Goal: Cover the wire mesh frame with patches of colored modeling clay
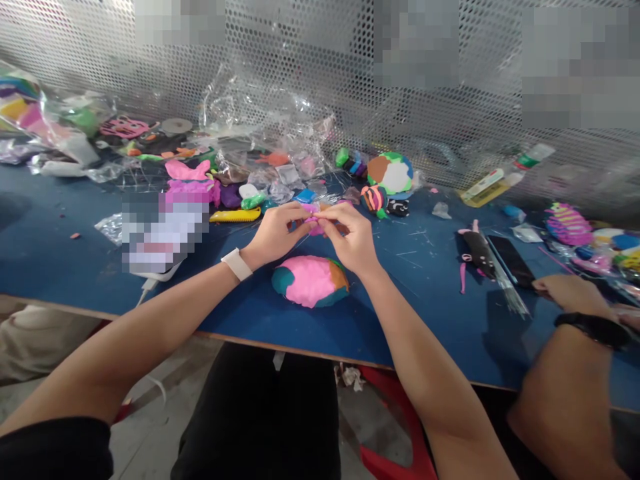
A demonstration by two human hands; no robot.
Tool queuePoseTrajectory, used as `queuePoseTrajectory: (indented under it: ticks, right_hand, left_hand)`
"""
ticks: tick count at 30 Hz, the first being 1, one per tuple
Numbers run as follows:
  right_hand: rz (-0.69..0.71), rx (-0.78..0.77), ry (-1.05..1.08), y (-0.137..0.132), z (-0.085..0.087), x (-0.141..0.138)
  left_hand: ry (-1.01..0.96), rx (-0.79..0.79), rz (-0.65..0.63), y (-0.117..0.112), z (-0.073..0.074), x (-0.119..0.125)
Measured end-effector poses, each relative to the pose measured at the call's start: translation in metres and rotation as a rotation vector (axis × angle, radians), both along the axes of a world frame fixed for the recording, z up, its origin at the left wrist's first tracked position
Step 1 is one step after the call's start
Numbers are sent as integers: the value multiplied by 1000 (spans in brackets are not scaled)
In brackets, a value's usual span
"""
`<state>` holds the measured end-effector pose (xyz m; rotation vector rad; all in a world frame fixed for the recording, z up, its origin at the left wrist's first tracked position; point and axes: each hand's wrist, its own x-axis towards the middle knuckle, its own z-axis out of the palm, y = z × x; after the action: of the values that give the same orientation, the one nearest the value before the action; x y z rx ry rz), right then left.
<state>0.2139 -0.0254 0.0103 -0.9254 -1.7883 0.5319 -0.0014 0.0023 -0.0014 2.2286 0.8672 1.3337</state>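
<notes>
Both of my hands meet over the blue table, pinching a small lump of pink-purple modelling clay between the fingertips. My left hand, with a white band at the wrist, grips its left side. From the other side my right hand closes on it with thumb and forefinger. The fingers hide much of the lump, so its shape is unclear. Just below, nearer the table edge, lies a rounded clay piece in pink, teal and orange-brown, touched by neither hand.
A yellow cutter knife and a phone with a cable lie left. Clay pieces and clear wrappers line the perforated metal back wall. A bottle of yellow liquid leans at right. Another person's hand rests near a dark clay figure.
</notes>
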Motion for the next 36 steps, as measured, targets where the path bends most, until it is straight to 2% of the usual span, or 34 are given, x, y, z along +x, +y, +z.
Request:
queuePoseTrajectory:
  ticks: [6, 9, 12, 15, 20, 25, 31, 36]
  right_hand:
    - [5, 103, -126, 0, 4, 3]
    - [-6, 18, -67, 0, 4, 2]
    - [-13, -129, 76, 2, 2, 1]
    - [11, -206, 147, 5, -1, 0]
    - [-10, -198, 181, 5, 0, -1]
    - [-25, -132, 96, 1, 4, -2]
    - [32, -197, 141, 1, -1, -4]
    - [28, -205, 106, 2, -2, -4]
  left_hand:
    - [65, -38, -22, 4, -4, -1]
    - [38, -43, -29, 4, -2, -1]
    - [-15, -23, 26, 2, 1, -1]
    - [-35, -31, 75, 2, 4, 0]
    - [-30, -87, 39, 1, 4, 1]
    - [-15, -103, -20, 0, 2, 2]
    - [-56, -105, 41, 2, 2, 1]
    - [-66, -107, 21, 0, 5, 1]
